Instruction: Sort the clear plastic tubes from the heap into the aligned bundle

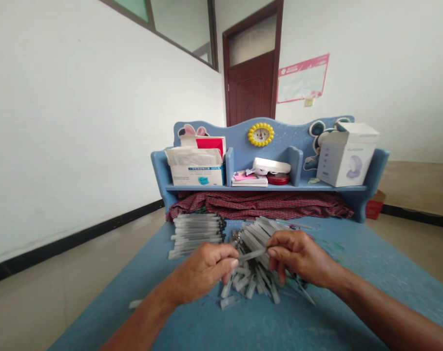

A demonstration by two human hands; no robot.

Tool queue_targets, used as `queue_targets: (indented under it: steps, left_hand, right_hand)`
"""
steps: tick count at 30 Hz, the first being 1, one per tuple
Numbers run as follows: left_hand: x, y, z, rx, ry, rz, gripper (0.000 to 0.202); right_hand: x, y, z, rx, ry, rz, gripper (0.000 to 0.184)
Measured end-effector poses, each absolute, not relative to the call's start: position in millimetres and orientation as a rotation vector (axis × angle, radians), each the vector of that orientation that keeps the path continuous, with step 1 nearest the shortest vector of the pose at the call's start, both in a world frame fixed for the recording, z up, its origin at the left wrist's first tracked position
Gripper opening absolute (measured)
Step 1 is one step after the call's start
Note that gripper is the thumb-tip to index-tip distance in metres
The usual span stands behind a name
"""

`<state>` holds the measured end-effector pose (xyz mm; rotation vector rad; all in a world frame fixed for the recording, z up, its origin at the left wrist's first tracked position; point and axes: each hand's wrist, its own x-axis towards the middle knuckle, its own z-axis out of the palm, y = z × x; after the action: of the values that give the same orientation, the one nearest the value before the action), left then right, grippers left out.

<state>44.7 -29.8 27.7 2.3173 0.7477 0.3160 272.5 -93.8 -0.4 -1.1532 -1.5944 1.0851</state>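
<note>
My left hand (202, 270) and my right hand (298, 258) pinch opposite ends of a thin clear plastic sheath (252, 254), held level above the table. Beneath and behind my hands lies a loose heap of similar plastic sheaths (254, 239), some with dark or metal ends. Its lower part is partly hidden by my fingers. To the left of the heap, a neater stack of long plastic tubes with dark tips (195, 235) lies side by side on the blue tabletop (97, 312).
A blue wooden shelf (265, 185) stands at the table's far end, holding a tissue box, books, a small clock and a white carton. Red checked cloth (258, 204) lies beneath it. The table's edges drop to a tiled floor on both sides.
</note>
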Motion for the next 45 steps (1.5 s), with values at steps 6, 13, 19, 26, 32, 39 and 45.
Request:
queue_targets:
  steps: [6,13,19,26,32,39,45]
  left_hand:
    - [41,-25,26,2.109,0.788,0.222,0.033]
    - [46,-26,24,2.133,0.767,0.254,0.033]
    - [45,-24,28,2.197,0.796,0.268,0.030]
    - [12,8,35,2.126,1.061,0.353,0.032]
    - [17,14,26,2.145,1.182,0.358,0.030]
    - [34,2,18,2.235,1.133,0.299,0.029]
    - [33,3,16,2.252,1.115,0.301,0.029]
  right_hand:
    - [279,-93,5,-1.084,-1.515,1.104,0.015]
    - [264,-92,1,-1.069,-1.443,0.986,0.012]
    - [271,-89,3,-1.115,-1.370,0.938,0.014]
    - [304,-85,15,-1.144,-1.225,0.650,0.021]
    - [286,-99,-1,-1.290,-1.791,-0.185,0.011]
    - [258,-113,-15,-1.061,-2.334,-0.637,0.023]
    - [261,-114,-8,-1.191,-2.291,-0.323,0.019]
